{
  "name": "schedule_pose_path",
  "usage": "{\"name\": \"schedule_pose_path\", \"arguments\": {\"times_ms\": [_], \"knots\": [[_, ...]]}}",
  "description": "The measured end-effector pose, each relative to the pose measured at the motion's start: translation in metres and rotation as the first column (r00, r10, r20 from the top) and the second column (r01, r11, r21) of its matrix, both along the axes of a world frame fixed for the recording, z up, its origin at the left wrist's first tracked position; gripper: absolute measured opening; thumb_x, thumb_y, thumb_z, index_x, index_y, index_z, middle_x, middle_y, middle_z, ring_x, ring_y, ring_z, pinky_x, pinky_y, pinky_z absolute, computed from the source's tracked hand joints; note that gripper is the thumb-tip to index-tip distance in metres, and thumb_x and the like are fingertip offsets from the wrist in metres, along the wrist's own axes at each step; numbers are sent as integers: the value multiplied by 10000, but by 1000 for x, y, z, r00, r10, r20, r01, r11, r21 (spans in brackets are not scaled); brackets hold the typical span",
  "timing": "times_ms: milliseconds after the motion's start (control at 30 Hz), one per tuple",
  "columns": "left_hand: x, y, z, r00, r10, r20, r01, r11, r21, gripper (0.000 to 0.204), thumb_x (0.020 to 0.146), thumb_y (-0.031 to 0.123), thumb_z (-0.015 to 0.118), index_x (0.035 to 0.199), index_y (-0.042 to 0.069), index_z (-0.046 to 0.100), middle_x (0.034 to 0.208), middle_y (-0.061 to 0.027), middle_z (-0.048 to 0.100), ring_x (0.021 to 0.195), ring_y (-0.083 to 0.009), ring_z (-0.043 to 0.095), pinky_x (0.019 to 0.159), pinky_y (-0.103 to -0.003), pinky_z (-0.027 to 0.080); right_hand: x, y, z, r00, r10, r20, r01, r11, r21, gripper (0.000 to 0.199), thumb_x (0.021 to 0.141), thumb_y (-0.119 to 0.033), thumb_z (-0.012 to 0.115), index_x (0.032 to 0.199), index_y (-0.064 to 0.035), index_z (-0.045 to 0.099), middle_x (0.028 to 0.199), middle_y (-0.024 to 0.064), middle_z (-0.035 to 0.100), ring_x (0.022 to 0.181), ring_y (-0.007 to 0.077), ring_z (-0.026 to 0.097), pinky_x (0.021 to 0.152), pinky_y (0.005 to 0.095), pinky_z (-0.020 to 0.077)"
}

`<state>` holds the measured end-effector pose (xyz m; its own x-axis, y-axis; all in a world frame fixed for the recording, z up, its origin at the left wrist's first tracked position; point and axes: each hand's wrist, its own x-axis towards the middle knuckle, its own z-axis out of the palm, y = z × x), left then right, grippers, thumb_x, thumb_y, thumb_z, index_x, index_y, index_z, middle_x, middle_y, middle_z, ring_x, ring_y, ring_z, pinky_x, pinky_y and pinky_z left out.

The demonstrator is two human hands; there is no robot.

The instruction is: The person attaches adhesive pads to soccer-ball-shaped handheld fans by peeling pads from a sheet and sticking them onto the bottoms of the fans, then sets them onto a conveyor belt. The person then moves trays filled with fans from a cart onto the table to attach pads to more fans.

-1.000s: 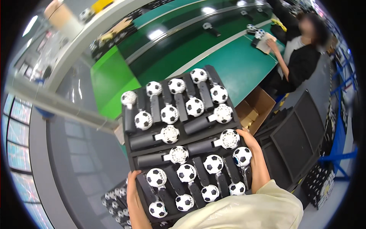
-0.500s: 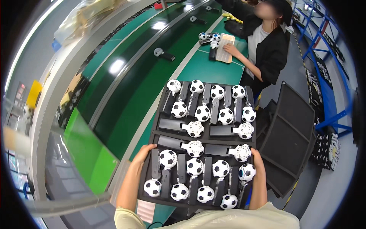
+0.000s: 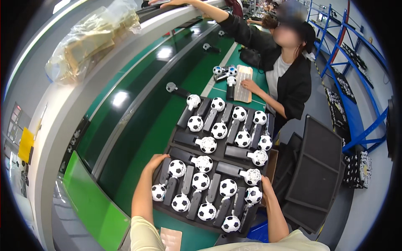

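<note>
A black foam tray (image 3: 167, 210) spans the middle of the view, held by its two sides. Set in its slots are several soccer-ball-headed gadgets (image 3: 201, 181) with black handles, laid in rows in two halves. My left hand (image 3: 159, 160) is closed on the tray's left edge, thumb on top. At the right edge my right hand (image 3: 268, 189) grips the tray, its fingers partly hidden behind the rim. The tray is turned slightly, its right side nearer to me.
A green conveyor line (image 3: 138, 125) runs along the left, carrying a loose gadget (image 3: 177, 90). Across the bench stands a co-worker (image 3: 289, 79), one hand on a tan card (image 3: 243, 85). Empty black trays (image 3: 314, 171) lean at the right, near a cardboard box (image 3: 272, 163).
The tray has turned clockwise and shifted a little left with both hands still on it. A cardboard box now shows beside its right edge. The co-worker's raised arm has come further into view.
</note>
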<state>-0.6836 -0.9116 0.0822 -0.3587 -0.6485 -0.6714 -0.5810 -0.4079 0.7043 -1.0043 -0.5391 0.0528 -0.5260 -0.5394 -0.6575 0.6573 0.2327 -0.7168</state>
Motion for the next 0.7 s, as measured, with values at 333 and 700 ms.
{"name": "schedule_pose_path", "arguments": {"times_ms": [333,700], "knots": [[50,32,4,998,-18,64,19,1000,-12,692,846,579,484,1103,-56,584,1000,-130,636,859,-196,600,780,-325,469,-8,14,-15,989,149,13,-149,988,-39,300,852,-254,537,985,-2,632,926,69,653,778,161,626,691,286,505],[169,271,67,882,471,-26,-471,882,8,518,889,463,505,1203,52,510,1109,-103,596,988,-166,571,830,-310,448,-17,30,-46,983,39,178,-8,985,-170,406,851,-389,546,1102,-74,597,1029,34,636,932,186,598,823,316,466]]}}
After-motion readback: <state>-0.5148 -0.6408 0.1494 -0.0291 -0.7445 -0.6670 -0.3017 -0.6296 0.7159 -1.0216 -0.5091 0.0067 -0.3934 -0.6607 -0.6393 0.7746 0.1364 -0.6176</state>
